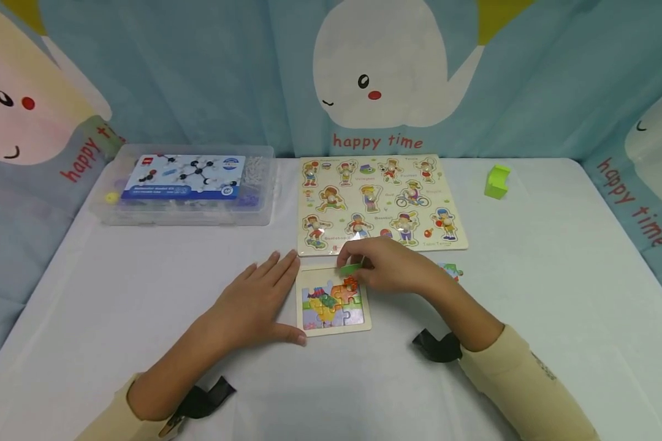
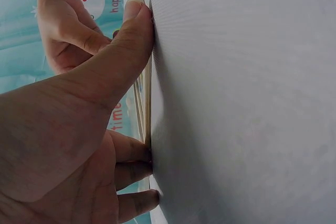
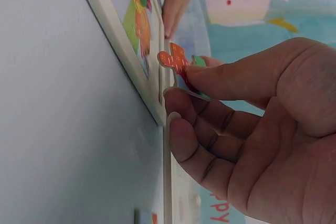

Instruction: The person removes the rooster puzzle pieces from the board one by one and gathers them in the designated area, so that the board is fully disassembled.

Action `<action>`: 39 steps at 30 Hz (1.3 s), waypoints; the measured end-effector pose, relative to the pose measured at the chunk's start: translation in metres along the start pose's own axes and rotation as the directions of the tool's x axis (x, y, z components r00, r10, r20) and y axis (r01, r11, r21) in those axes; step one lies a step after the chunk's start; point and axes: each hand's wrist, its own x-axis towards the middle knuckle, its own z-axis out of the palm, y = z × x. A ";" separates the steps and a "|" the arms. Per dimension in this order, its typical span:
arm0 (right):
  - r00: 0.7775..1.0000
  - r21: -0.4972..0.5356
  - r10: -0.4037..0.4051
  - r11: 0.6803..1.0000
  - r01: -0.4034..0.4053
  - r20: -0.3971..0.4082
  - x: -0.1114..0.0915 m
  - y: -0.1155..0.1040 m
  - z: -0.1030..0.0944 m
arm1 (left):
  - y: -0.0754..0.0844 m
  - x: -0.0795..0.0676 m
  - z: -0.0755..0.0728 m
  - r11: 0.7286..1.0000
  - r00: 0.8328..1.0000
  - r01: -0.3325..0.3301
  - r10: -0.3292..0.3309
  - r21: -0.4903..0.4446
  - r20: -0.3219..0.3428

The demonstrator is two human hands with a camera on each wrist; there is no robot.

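Note:
A small jigsaw puzzle tray (image 1: 336, 332) with a pale wooden rim lies in front of me, partly filled with colourful pieces. My left hand (image 1: 254, 303) rests on the table along the tray's left side, fingers straight, with the thumb at the lower left corner. Over the tray's upper right corner, my right hand (image 1: 391, 266) pinches a jigsaw piece (image 3: 178, 64) between thumb and fingers. Orange, green and some blue show on that piece, which is tilted above the tray in the right wrist view. Another jigsaw piece (image 1: 450, 269) lies right of the tray, partly hidden by my right forearm.
Behind the tray lies a wooden puzzle board (image 1: 354, 204) with sports figures. A clear plastic box (image 1: 187, 218) with a molecule-picture label stands at the back left. At the back right is a green block-like object (image 1: 496, 182). Black straps (image 1: 438, 347) hang at both wrists.

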 end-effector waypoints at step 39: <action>0.923 0.021 0.327 0.944 -0.330 -0.201 -0.119 0.080 -0.061 | -0.001 -0.002 0.000 1.000 1.000 0.004 -0.004 -0.029 0.003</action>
